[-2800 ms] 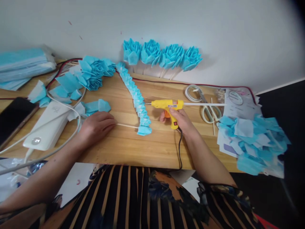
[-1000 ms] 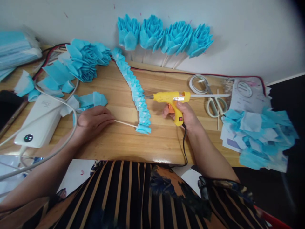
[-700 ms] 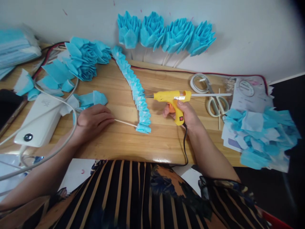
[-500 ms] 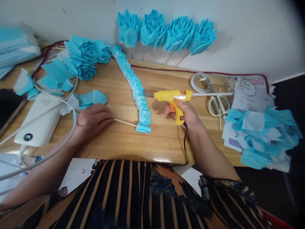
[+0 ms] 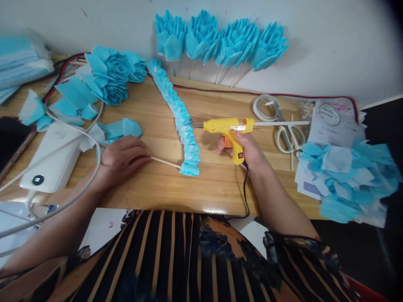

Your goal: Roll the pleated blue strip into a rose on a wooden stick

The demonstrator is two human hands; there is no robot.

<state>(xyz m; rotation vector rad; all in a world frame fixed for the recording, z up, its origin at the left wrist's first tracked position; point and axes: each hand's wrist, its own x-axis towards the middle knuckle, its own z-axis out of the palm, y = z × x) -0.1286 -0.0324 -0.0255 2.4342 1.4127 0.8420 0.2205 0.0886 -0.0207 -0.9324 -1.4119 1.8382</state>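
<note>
My left hand is closed on the end of a thin wooden stick. The stick's other end meets the rolled near end of a long strip of folded blue petals, which runs away from me across the table. My right hand grips a yellow hot glue gun by its handle, with a finger at the orange trigger. The gun's nozzle points left and lies right beside the strip's edge; whether it touches cannot be made out. A white glue stick sticks out of the gun's back.
Several blue flowers on sticks stand against the wall. More flowers and loose pieces lie left, near a white power bank and its cable. Scissors, a tape roll and a pile of blue pieces are at right.
Both hands, the glue gun and the strip stay almost where they were. The view has shifted very slightly.
</note>
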